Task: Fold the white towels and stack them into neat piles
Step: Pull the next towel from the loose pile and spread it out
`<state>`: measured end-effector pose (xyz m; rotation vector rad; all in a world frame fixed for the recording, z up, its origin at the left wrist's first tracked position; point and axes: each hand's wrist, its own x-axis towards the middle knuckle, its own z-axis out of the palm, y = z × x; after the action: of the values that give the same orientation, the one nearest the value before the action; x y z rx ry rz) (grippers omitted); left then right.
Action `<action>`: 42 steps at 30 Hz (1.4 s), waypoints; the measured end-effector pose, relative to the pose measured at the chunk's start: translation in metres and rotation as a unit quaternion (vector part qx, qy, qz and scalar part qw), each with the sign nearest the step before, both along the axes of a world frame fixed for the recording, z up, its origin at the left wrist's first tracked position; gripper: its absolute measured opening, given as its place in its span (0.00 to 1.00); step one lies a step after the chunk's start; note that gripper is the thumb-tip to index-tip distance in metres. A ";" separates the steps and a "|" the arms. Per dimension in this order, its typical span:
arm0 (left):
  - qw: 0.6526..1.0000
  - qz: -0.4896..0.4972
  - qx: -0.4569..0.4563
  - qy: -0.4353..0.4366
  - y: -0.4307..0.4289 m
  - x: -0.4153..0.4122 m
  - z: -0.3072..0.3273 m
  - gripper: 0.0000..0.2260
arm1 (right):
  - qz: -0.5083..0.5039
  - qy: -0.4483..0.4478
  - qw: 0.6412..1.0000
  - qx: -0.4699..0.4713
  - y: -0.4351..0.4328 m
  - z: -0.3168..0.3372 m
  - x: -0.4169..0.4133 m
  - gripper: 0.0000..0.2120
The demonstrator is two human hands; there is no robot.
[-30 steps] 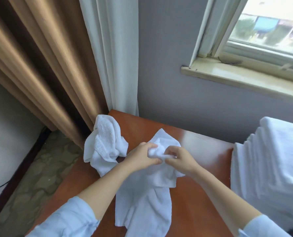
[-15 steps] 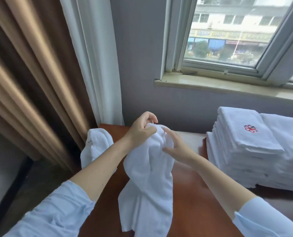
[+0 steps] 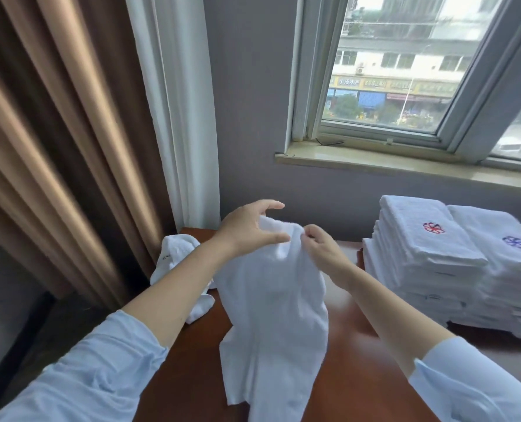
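Note:
A crumpled white towel (image 3: 274, 315) hangs in the air above the brown table (image 3: 356, 370), its lower end trailing toward the near edge. My left hand (image 3: 247, 229) holds the towel's top between thumb and fingers. My right hand (image 3: 320, 251) pinches the top edge just to the right of it. A second unfolded white towel (image 3: 177, 257) lies bunched at the table's far left corner, partly hidden by my left forearm. Two piles of folded white towels stand at the right: one with a red emblem (image 3: 420, 260), one with a blue emblem (image 3: 511, 269).
A brown curtain (image 3: 55, 147) and a white sheer curtain (image 3: 177, 102) hang at the left, past the table's edge. The grey wall and a window sill (image 3: 405, 166) run behind the table. Dark floor lies at the lower left.
Both hands have lifted the towel off the table and now hold it up by its top. The view has tilted up, showing the folded piles and the window.

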<state>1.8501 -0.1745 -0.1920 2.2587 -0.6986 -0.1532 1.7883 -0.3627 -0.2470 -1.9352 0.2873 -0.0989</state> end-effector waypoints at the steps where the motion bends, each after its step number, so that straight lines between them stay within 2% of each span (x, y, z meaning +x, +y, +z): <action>1: 0.999 -0.015 0.037 0.012 -0.001 -0.002 -0.001 0.32 | 0.000 -0.033 0.999 0.018 0.003 0.010 0.001 0.10; 2: 0.997 -0.024 0.064 0.023 -0.004 -0.004 -0.002 0.32 | 0.006 -0.060 0.997 0.043 0.006 0.021 0.003 0.09; 4: 0.997 -0.011 0.072 0.033 -0.012 -0.004 -0.006 0.23 | 0.020 -0.099 0.991 0.086 0.011 0.039 0.008 0.04; 5: 0.998 0.005 0.059 0.030 -0.014 -0.003 -0.006 0.19 | 0.016 -0.117 0.988 0.098 0.012 0.045 0.010 0.02; 7: 0.999 0.035 0.018 0.022 -0.017 -0.001 -0.007 0.18 | -0.010 -0.142 0.983 0.113 0.010 0.051 0.010 0.02; 9: 0.997 0.071 -0.027 0.011 -0.017 0.000 -0.007 0.16 | -0.008 -0.125 0.986 0.108 0.004 0.047 0.004 0.13; 11: 0.990 0.118 -0.077 0.010 -0.018 0.002 -0.005 0.14 | 0.043 -0.055 0.995 0.077 -0.001 0.035 -0.006 0.24; 13: 0.979 0.158 -0.126 0.012 -0.021 0.005 -0.001 0.14 | 0.110 0.033 0.993 0.038 -0.002 0.016 -0.014 0.28; 14: 0.974 0.169 -0.148 0.008 -0.022 0.006 0.002 0.14 | 0.122 0.072 0.990 0.016 -0.001 0.006 -0.015 0.22; 16: 0.965 0.182 -0.190 -0.003 -0.022 0.009 0.007 0.14 | 0.064 0.118 0.989 -0.055 -0.001 -0.005 -0.015 0.03; 17: 0.959 0.188 -0.211 -0.005 -0.021 0.010 0.011 0.14 | 0.012 0.112 0.990 -0.079 -0.006 -0.007 -0.011 0.06; 20: 0.951 0.195 -0.239 -0.017 -0.012 0.016 0.022 0.11 | -0.119 0.010 0.993 -0.018 -0.022 0.007 -0.002 0.06; 22: 0.951 0.189 -0.241 -0.043 -0.003 0.022 0.028 0.11 | -0.190 -0.074 0.979 0.002 -0.031 0.030 0.003 0.07; 25: 0.956 0.168 -0.233 -0.059 0.009 0.031 0.031 0.10 | -0.227 -0.183 0.957 -0.002 -0.038 0.060 0.005 0.09; 27: 0.971 0.138 -0.189 -0.055 0.016 0.036 0.028 0.08 | -0.220 -0.203 0.954 -0.015 -0.040 0.070 0.005 0.09; 29: 0.987 0.092 -0.123 -0.050 0.022 0.037 0.019 0.09 | -0.190 -0.186 0.964 -0.027 -0.039 0.068 0.000 0.06; 30: 0.994 0.060 -0.086 -0.042 0.026 0.035 0.014 0.10 | -0.163 -0.163 0.972 -0.031 -0.037 0.062 -0.005 0.05; 32: 0.999 -0.015 0.023 -0.020 0.035 0.028 -0.002 0.07 | -0.100 -0.090 0.989 -0.067 -0.031 0.040 -0.016 0.05; 34: 0.980 -0.090 0.179 -0.011 0.044 0.014 -0.025 0.07 | -0.026 0.009 0.991 -0.133 -0.024 0.009 -0.032 0.04; 36: 0.942 -0.148 0.302 0.000 0.051 -0.004 -0.058 0.09 | 0.057 0.116 0.976 -0.177 -0.015 -0.026 -0.054 0.06; 39: 0.897 -0.188 0.396 0.049 0.062 -0.038 -0.111 0.09 | 0.149 0.264 0.925 -0.229 0.001 -0.082 -0.091 0.13; 41: 0.876 -0.204 0.428 0.095 0.067 -0.060 -0.140 0.06 | 0.186 0.325 0.903 -0.212 0.011 -0.114 -0.113 0.12; 42: 0.864 -0.207 0.440 0.132 0.070 -0.069 -0.153 0.10 | 0.196 0.353 0.895 -0.188 0.016 -0.125 -0.123 0.11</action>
<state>1.7809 -0.1041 -0.3452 2.7854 -1.1053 -1.1799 1.6657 -0.3467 -0.3720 -2.3177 0.3608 0.8932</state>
